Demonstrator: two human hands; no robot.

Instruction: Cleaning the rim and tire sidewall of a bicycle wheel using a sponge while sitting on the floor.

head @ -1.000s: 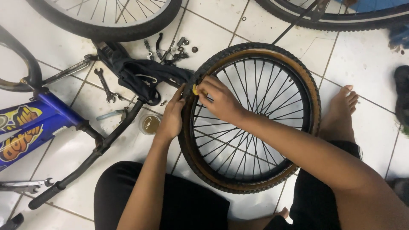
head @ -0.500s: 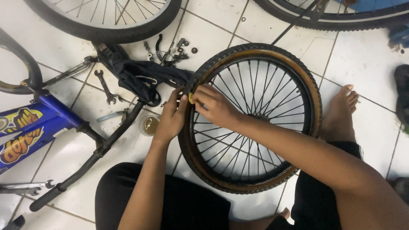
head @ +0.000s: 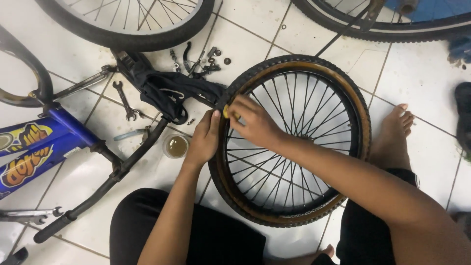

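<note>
A spoked bicycle wheel with a black tyre and tan sidewall (head: pixel 360 122) lies flat on the tiled floor between my legs. My left hand (head: pixel 203 140) presses on the tyre's left edge. My right hand (head: pixel 252 122) reaches over the rim at the upper left and pinches a small yellow tool (head: pixel 226 112) against the rim. A black inner tube (head: pixel 167 88) trails from that spot toward the upper left.
A blue bicycle frame (head: pixel 29 147) with black stays lies at the left. A spanner (head: pixel 125 100), loose nuts and bolts (head: pixel 206 59) and a small round tin (head: pixel 175 145) sit on the tiles. Other wheels (head: pixel 127 29) stand at the top. My bare foot (head: pixel 392 132) rests right of the wheel.
My right hand has shifted slightly left and down along the rim toward my left hand. The wheel and the inner tube have stayed in place.
</note>
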